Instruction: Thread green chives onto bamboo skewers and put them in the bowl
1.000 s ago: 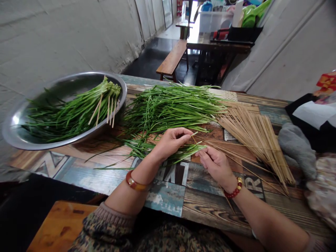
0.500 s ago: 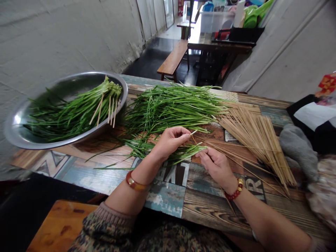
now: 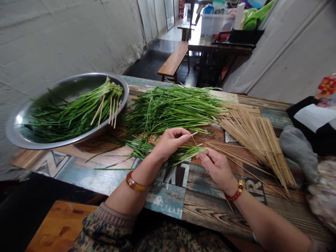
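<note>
My left hand (image 3: 174, 140) is closed in a pinch on a chive, whose pale end pokes out past the fingertips. My right hand (image 3: 216, 164) grips a thin bamboo skewer (image 3: 231, 205); its lower part sticks out below the wrist and its upper end reaches the left fingertips. At the right fingertips lie the white ends of a small bunch of chives (image 3: 190, 151), its leaves running left beneath my left hand. Whether these are threaded on the skewer is hidden by the fingers. Behind them spreads a large pile of chives (image 3: 175, 105).
A steel basin (image 3: 65, 141) at left holds skewered chives (image 3: 78, 112). Many loose bamboo skewers (image 3: 257, 143) fan out at right, beside a grey cloth (image 3: 298, 150). The patterned wooden table (image 3: 210, 210) lies under everything. Beyond it stands a bench (image 3: 174, 57).
Both hands keep nearly the same place and hold. The view has shifted very slightly; nothing else visibly differs.
</note>
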Motion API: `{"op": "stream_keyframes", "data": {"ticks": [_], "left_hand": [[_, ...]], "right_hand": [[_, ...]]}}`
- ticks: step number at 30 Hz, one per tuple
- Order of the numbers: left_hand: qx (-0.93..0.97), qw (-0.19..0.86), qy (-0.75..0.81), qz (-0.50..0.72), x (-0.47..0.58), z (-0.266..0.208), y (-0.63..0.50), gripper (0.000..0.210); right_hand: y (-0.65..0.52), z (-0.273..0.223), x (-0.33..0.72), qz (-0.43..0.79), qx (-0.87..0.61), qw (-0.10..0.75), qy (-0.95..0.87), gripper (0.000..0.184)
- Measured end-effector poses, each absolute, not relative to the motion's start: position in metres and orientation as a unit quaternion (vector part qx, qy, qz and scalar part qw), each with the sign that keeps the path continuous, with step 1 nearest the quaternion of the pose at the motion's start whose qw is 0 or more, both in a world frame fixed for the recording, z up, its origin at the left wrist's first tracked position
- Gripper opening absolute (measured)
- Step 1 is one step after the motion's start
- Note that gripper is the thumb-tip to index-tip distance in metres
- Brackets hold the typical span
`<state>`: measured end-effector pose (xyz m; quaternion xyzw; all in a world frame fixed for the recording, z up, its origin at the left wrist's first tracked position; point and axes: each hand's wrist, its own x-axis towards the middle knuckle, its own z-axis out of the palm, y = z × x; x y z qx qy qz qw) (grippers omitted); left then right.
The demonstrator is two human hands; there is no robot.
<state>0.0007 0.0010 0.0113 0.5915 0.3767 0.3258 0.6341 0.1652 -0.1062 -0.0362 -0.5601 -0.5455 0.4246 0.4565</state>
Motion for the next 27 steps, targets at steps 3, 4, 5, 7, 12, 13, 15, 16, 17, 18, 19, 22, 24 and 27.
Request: {"op": "stream_keyframes", "data": {"ticks": [3,4,5,7,12,13,15,16,17,18,19,22,24,27], "left_hand": [[0.595,0.633,0.376,0.322,0.0007,0.0102,0.0013,0.02],[0.595,0.633,0.376,0.322,0.0008,0.0101,0.0012,0.02],[0.594,0.634,0.375,0.323,0.001,0.0101,0.001,0.02],[0.592,0.635,0.373,0.326,0.0013,0.0105,0.0006,0.019],[0.588,0.636,0.375,0.33,0.0018,0.0125,-0.0001,0.019],[0.589,0.636,0.374,0.33,0.0018,0.0127,-0.0001,0.02],[0.59,0.634,0.374,0.332,0.0017,0.0127,0.0002,0.02],[0.591,0.633,0.373,0.333,0.0016,0.0125,0.0003,0.02],[0.592,0.633,0.372,0.333,0.0015,0.0121,0.0005,0.02],[0.592,0.632,0.372,0.334,0.0013,0.0118,0.0007,0.019],[0.592,0.632,0.37,0.335,0.0011,0.0113,0.0009,0.019],[0.594,0.634,0.364,0.337,0.0005,0.0102,0.0015,0.019],[0.592,0.637,0.361,0.337,0.0001,0.0099,0.0016,0.019],[0.588,0.64,0.364,0.333,0.0,0.0107,0.0013,0.019]], "right_hand": [[-0.1067,-0.0369,0.1651,0.423,-0.56,0.458,-0.545,0.033],[-0.1067,-0.0371,0.165,0.423,-0.56,0.458,-0.545,0.033],[-0.1067,-0.0372,0.1648,0.423,-0.561,0.459,-0.544,0.033],[-0.1065,-0.0373,0.1646,0.422,-0.561,0.46,-0.543,0.033],[-0.1064,-0.0364,0.164,0.422,-0.566,0.46,-0.539,0.033],[-0.1064,-0.0363,0.1639,0.422,-0.566,0.459,-0.539,0.033],[-0.1065,-0.036,0.1638,0.422,-0.567,0.459,-0.538,0.033],[-0.1066,-0.036,0.1638,0.421,-0.568,0.459,-0.538,0.033],[-0.1067,-0.036,0.1638,0.42,-0.568,0.459,-0.538,0.033],[-0.1068,-0.0359,0.1638,0.419,-0.569,0.46,-0.538,0.033],[-0.1069,-0.0359,0.1638,0.419,-0.569,0.46,-0.538,0.033],[-0.1071,-0.0356,0.1637,0.418,-0.569,0.46,-0.539,0.033],[-0.1072,-0.035,0.1636,0.418,-0.568,0.46,-0.539,0.034],[-0.1072,-0.0338,0.1633,0.419,-0.569,0.456,-0.542,0.033]]}}
